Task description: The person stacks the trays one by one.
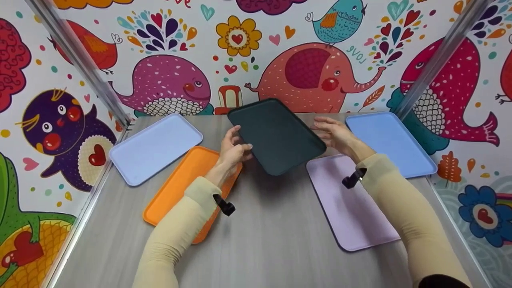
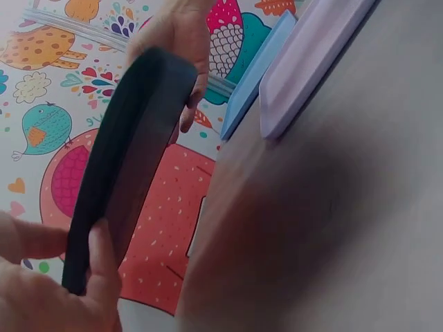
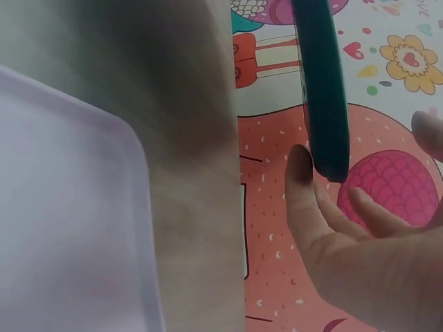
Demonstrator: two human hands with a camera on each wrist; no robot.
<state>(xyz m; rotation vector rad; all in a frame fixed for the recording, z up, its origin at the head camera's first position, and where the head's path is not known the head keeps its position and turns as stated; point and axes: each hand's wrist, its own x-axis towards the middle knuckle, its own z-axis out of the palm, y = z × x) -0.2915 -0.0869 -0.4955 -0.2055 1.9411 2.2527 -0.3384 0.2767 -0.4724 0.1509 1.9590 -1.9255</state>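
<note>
A dark green tray (image 1: pixel 280 138) is held up off the table, tilted, its shadow falling below it. My left hand (image 1: pixel 235 150) pinches its left edge, with the thumb on one face and fingers on the other, as the left wrist view shows. At the opposite side is my right hand (image 1: pixel 338 136), its fingers spread and slightly bent right by the tray's corner. In the right wrist view the thumb (image 3: pixel 429 135) stands apart from the tray's end.
On the grey table (image 1: pixel 264 236) lie a pale lavender-blue tray (image 1: pixel 156 148) and an orange tray (image 1: pixel 180 188) at left. A lilac tray (image 1: pixel 352 208) and a blue tray (image 1: pixel 394 140) lie at right. Behind stands a patterned wall (image 1: pixel 236 80) with metal corner posts.
</note>
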